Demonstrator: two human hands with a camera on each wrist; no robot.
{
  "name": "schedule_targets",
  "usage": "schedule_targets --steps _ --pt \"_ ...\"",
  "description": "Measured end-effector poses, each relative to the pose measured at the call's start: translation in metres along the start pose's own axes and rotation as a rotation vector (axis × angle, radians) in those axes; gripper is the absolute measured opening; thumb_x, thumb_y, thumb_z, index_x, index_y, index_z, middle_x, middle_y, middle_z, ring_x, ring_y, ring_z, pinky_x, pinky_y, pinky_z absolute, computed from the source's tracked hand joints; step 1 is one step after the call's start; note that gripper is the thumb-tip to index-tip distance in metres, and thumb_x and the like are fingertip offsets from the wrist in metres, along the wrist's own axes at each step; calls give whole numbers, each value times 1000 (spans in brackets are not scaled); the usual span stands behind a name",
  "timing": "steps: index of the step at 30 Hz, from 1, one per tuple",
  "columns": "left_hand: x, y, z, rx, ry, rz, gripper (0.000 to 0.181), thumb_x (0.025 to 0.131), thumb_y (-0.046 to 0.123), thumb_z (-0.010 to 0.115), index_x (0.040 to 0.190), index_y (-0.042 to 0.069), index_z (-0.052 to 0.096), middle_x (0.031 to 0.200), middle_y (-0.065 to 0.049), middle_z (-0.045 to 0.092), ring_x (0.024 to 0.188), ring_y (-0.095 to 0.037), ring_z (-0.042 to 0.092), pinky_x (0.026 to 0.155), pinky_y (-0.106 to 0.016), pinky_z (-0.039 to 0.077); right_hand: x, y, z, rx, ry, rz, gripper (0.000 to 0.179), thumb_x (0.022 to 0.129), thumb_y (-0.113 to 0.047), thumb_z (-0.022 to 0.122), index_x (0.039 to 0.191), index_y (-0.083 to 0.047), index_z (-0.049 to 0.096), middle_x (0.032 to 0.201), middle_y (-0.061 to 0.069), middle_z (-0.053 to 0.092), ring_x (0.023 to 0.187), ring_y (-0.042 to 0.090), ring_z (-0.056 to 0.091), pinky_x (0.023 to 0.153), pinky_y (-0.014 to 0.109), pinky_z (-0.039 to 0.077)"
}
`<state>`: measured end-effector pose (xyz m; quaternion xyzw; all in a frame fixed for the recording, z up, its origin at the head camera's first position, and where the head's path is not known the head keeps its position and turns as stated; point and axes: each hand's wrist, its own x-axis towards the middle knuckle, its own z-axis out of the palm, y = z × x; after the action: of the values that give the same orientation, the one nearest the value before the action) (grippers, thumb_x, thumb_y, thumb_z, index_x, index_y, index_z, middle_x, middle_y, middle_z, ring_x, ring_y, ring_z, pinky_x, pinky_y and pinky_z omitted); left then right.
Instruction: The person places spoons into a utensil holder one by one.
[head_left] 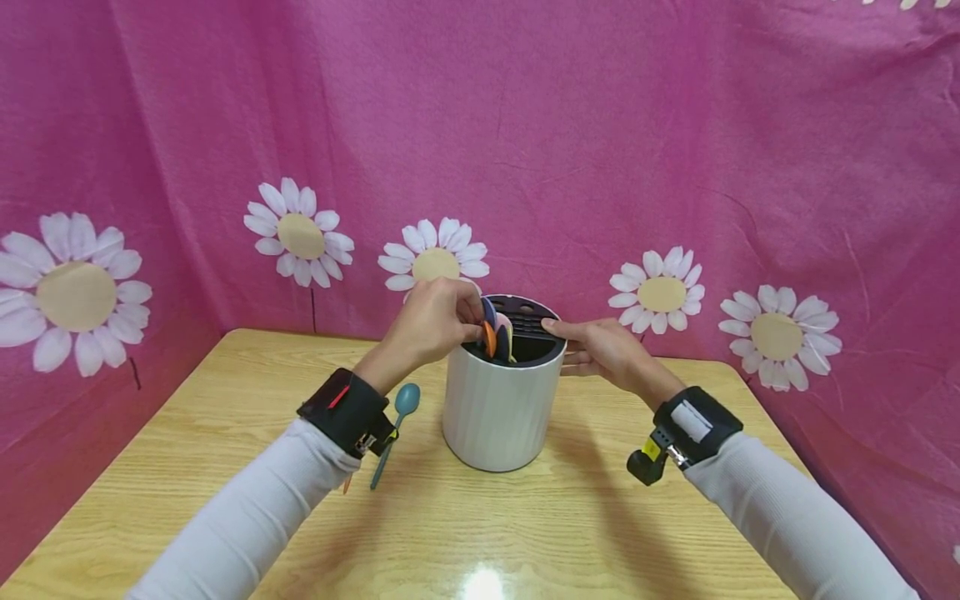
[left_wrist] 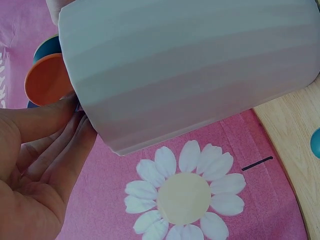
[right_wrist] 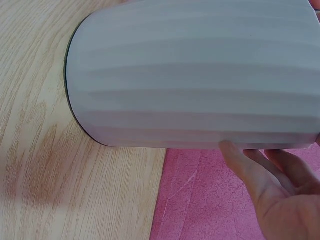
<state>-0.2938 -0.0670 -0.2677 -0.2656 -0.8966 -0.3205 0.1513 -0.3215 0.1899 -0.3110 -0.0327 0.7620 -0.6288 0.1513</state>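
A white ribbed utensil holder (head_left: 498, 412) with a black slotted top stands upright on the table. Several spoons stick out of its left opening; an orange spoon bowl (left_wrist: 47, 80) and a teal one behind it show in the left wrist view. At the rim, my left hand (head_left: 442, 317) pinches a spoon among them; its fingertips partly hide which one. My right hand (head_left: 611, 350) holds the holder's right side, thumb on the top edge and fingers along the outer wall (right_wrist: 200, 100). On the table, left of the holder, lies a teal spoon (head_left: 407, 400).
Under my left forearm, the tip of a thin orange piece (head_left: 346, 484) shows beside the teal spoon. The wooden table (head_left: 480, 533) ends at a pink cloth (head_left: 540, 150) with daisies, which hangs behind and at both sides.
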Motion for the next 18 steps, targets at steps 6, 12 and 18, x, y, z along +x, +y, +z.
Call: schedule_targets --steps 6,12,18 --pt "-2 -2 -1 -39 0 3 15 74 0 83 79 5 70 73 -2 69 69 -11 64 67 -31 56 1 1 0 4 -3 -2 55 93 -34 67 127 8 55 111 18 67 98 31 64 84 42 55" --pt "-4 -4 -5 -45 30 1 14 73 -5 79 78 4 70 72 -3 69 68 -13 64 65 -33 56 2 2 1 3 -7 -5 56 94 -35 67 127 9 55 109 17 68 97 31 65 84 42 55" --pt "-4 -5 -7 -40 34 -39 13 76 -7 75 83 2 70 76 -7 69 69 -15 63 62 -31 58 1 2 0 -9 7 -3 55 93 -36 67 126 7 57 111 17 67 97 29 65 83 42 55"
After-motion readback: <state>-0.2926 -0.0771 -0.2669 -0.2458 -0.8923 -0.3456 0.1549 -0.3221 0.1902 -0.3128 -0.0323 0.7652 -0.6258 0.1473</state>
